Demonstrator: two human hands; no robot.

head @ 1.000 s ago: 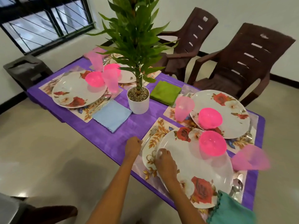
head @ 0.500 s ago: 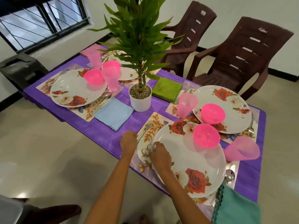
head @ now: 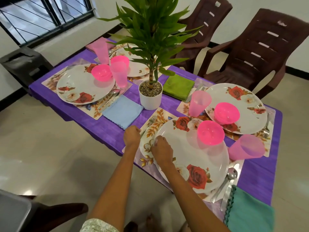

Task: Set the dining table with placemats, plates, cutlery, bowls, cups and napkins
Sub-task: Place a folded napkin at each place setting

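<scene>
Steel, thin and stiff, the fork (head: 149, 124) lies on the placemat (head: 160, 118) just left of the nearest plate (head: 192, 158), which sits at the bench's (head: 107, 129) near edge. It looks light and slippery; I judge it best pinched at the handle end. The left hand (head: 132, 135) is curled there, seemingly pinching that handle. The right hand (head: 161, 150) curls its fingers on the plate's left rim. The plate looks like light, rigid, glossy plastic, best held at the rim. On its far side sits a pink bowl (head: 210, 132). I can read no brand or writing anywhere.
</scene>
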